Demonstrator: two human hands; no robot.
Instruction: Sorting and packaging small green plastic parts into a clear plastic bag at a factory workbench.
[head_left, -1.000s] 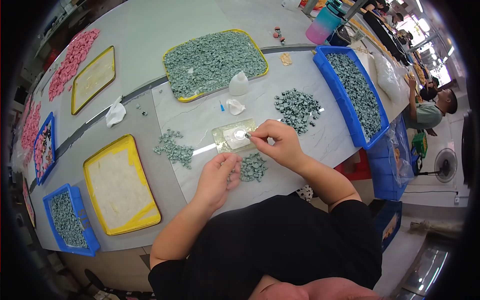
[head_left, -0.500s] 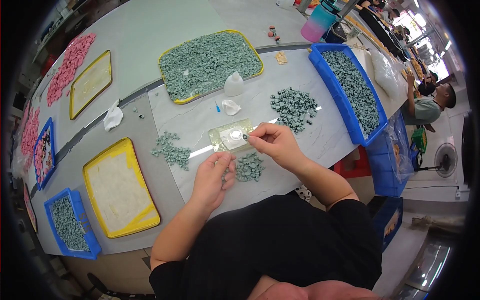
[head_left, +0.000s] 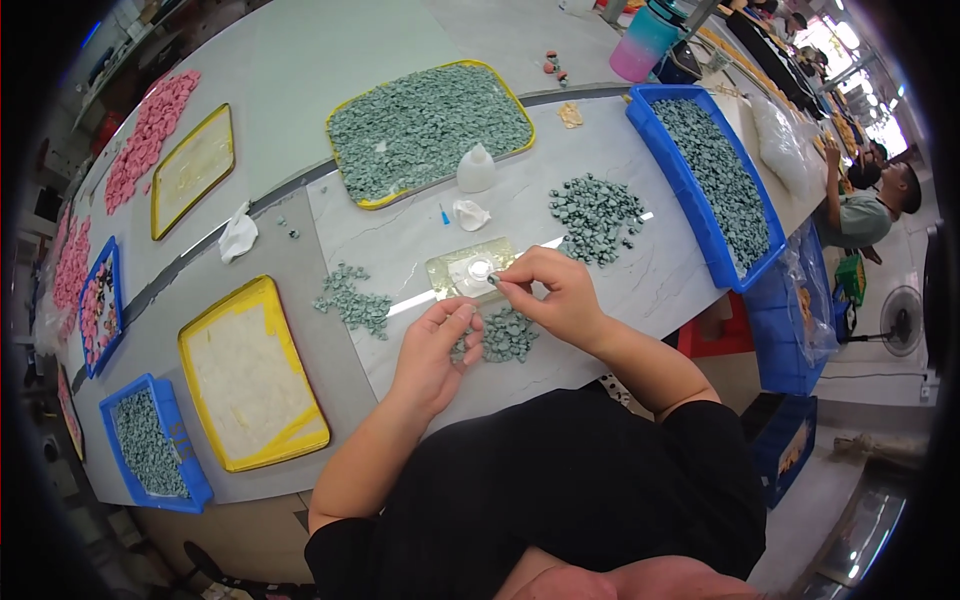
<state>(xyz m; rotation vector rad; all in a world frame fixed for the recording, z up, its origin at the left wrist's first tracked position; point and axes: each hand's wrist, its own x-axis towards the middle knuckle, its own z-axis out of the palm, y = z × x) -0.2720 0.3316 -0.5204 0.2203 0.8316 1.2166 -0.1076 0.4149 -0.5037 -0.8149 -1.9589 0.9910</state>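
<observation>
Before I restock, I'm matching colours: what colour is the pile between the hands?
The pile is greyish green, seen best in the head view.

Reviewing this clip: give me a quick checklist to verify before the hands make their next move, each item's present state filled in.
1. Right hand pinching a small dark piece: ok.
2. Left hand free of pieces: cannot tell, its curled fingers hide the grip.
3. Loose green pieces close to the left hand: ok.
4. White bottle upright: ok.
5. Bottle's tip closed: cannot tell, too small.
6. Yellowish pad fully uncovered: not ok, a pale round item sits on it.
</observation>
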